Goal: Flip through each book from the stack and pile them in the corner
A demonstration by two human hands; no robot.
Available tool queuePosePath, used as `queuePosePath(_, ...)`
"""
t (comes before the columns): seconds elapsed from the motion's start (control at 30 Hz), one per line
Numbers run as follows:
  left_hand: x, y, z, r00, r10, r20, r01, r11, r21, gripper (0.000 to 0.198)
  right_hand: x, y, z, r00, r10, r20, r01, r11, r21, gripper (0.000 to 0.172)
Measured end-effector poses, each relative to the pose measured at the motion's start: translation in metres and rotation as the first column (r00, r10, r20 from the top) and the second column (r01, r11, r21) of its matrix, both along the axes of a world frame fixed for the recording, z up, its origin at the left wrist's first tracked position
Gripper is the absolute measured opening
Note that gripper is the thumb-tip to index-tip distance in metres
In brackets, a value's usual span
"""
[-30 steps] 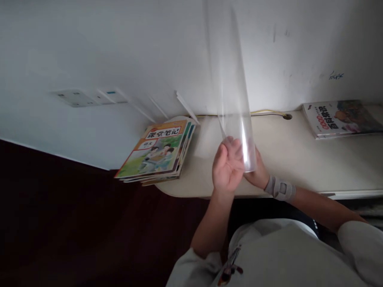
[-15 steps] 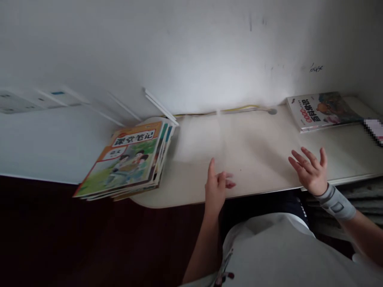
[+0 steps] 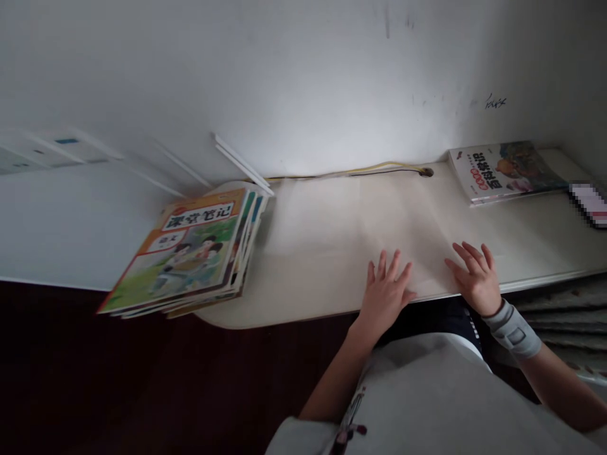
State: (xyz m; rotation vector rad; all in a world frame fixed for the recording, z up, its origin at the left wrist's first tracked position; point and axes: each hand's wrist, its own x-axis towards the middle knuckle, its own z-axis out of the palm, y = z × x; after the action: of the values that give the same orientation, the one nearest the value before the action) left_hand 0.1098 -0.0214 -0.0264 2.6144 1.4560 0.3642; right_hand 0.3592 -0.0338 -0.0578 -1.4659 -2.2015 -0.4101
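Note:
My left hand [image 3: 386, 294] is open with its fingers spread, palm down, over the front edge of the pale desk [image 3: 303, 272]. To its right, my right hand [image 3: 477, 278] is open too, fingers apart, at the same edge, with a grey band on its wrist. Neither hand holds anything. Whether the fingertips touch the desk surface, I cannot tell. A stack of books [image 3: 190, 253] with an orange and green top cover lies at the desk's left end, away from both hands.
Thin books [image 3: 502, 170] lie at the back right, beside a blurred-out phone-like object [image 3: 590, 203]. A yellow and black cable [image 3: 379, 167] runs along the wall to a round hole [image 3: 427, 172]. White strips [image 3: 241, 164] lean behind the left stack.
My left hand has moved right and turned from a sideways pose to spread fingers, palm down. My right hand has come slightly left and lower. The view has shifted a little.

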Motion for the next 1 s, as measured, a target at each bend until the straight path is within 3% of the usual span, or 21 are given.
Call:
queuePosePath(0.1, 0.001, 0.002, -0.013, 1.000, 0.007, -0.023, -0.009, 0.992, -0.123, 0.045, 0.003, 0.001, -0.002, 1.000, 0.017, -0.017, -0.017, 1.000, -0.018, 0.028)
queuePosePath(0.23, -0.020, 0.003, -0.020, 0.961, 0.051, 0.270, -0.040, 0.998, -0.047, 0.036, -0.001, 0.001, -0.003, 0.996, 0.062, -0.063, -0.065, 0.996, -0.053, 0.029)
queuePosePath(0.4, -0.068, 0.001, -0.005, 0.825, 0.248, 0.508, -0.349, 0.930, 0.113, 0.028, -0.009, 0.001, 0.003, 0.993, 0.107, -0.041, -0.106, 0.994, 0.011, 0.025)
queuePosePath(0.5, -0.098, 0.003, 0.000, 0.812, 0.315, 0.491, -0.400, 0.913, 0.077, 0.030, -0.013, 0.000, 0.002, 0.988, 0.153, 0.015, -0.152, 0.988, -0.034, 0.021)
queuePosePath(0.6, -0.112, 0.005, -0.004, 0.870, 0.351, 0.347, -0.385, 0.923, 0.031, 0.033, -0.018, -0.003, 0.001, 0.983, 0.179, 0.028, -0.174, 0.977, -0.126, 0.024)
queuePosePath(0.67, -0.106, 0.005, -0.006, 0.891, 0.391, 0.229, -0.415, 0.907, 0.068, 0.034, -0.021, -0.006, 0.003, 0.986, 0.165, -0.004, -0.163, 0.973, -0.163, 0.028)
queuePosePath(0.77, -0.072, 0.004, 0.001, 0.902, 0.416, 0.117, -0.431, 0.888, 0.160, 0.038, -0.025, -0.001, 0.016, 0.992, 0.112, -0.053, -0.119, 0.980, -0.159, 0.034)
queuePosePath(0.9, -0.010, 0.019, 0.018, 0.966, 0.260, 0.011, -0.259, 0.960, 0.103, 0.049, -0.036, 0.029, 0.038, 1.000, -0.017, -0.004, 0.017, 0.987, -0.162, 0.047)
queuePosePath(1.0, 0.018, 0.046, 0.018, 0.985, 0.144, -0.093, -0.146, 0.989, -0.012, 0.061, -0.045, 0.063, 0.042, 0.996, -0.056, 0.076, 0.075, 0.959, -0.274, 0.058)
